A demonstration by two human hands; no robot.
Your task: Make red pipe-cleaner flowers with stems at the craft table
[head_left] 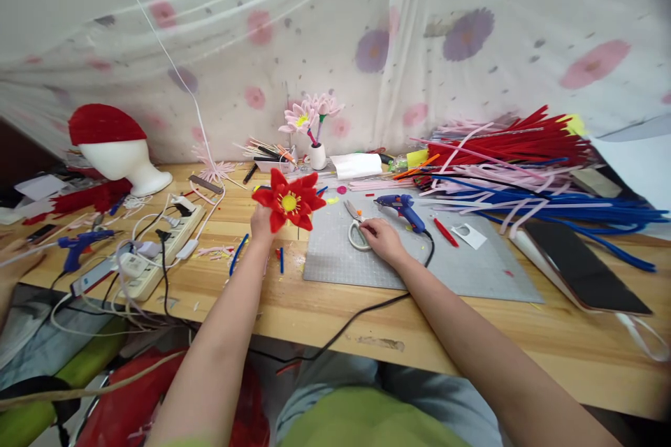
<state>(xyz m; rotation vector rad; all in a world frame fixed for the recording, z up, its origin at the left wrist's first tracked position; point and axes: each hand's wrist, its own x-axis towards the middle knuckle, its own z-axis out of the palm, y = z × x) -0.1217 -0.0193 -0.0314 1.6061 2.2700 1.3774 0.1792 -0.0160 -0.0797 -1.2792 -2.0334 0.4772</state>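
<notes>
A red pipe-cleaner flower (302, 204) with a yellow centre is upright over the left part of the table. My left hand (261, 225) is closed behind it, and the petals partly hide the fingers and the stem. Over the grey cutting mat (335, 269), my right hand (385, 241) has its fingers closed on the handles of white-handled scissors (358, 236). The scissor blades point away from me, slightly apart. Just beyond my right hand, a blue glue gun (402, 209) lies on the mat, near a red pen-like tool (445, 232).
Piles of red, pink and blue pipe cleaners (514, 143) fill the back right, near a phone (587, 265). Pink flowers stand in a white vase (317, 156). A power strip (165, 251), cables and a foam head (120, 160) occupy the left. Another person's hand (18, 258) is at far left.
</notes>
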